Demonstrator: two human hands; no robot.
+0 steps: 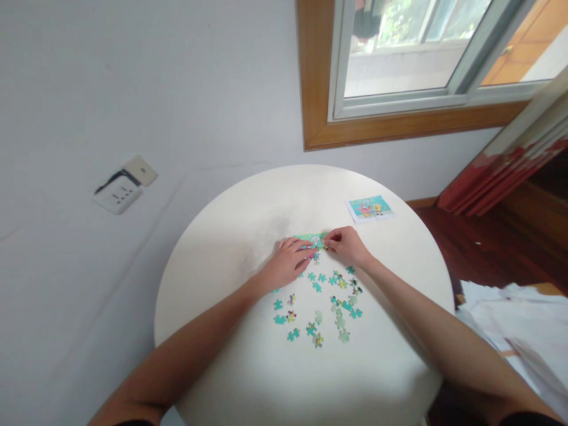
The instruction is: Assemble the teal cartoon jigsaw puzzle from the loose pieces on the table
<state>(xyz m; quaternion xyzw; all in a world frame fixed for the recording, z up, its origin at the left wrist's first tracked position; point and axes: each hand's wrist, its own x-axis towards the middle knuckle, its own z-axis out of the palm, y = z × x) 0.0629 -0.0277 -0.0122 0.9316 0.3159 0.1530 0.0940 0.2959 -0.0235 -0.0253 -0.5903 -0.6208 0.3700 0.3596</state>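
Observation:
A partly joined jigsaw puzzle point(306, 236) in green and teal lies on the white round table point(213, 272). My left hand point(286, 265) rests on its left part, fingers stretched out flat and covering some of it. At its right edge, my right hand point(348, 245) pinches a small puzzle piece point(326, 247) between thumb and fingertips, touching the joined part. Loose teal puzzle pieces point(316, 287) are scattered nearer to me, among them pale green puzzle pieces point(339, 322) and multicoloured puzzle pieces point(318, 340).
A picture card point(370, 209) with cartoon figures lies at the table's back right. Behind the table are a wall with a socket point(118, 194) and a wood-framed window point(315, 118). White papers point(519, 319) are piled at the right, below a red curtain point(483, 183).

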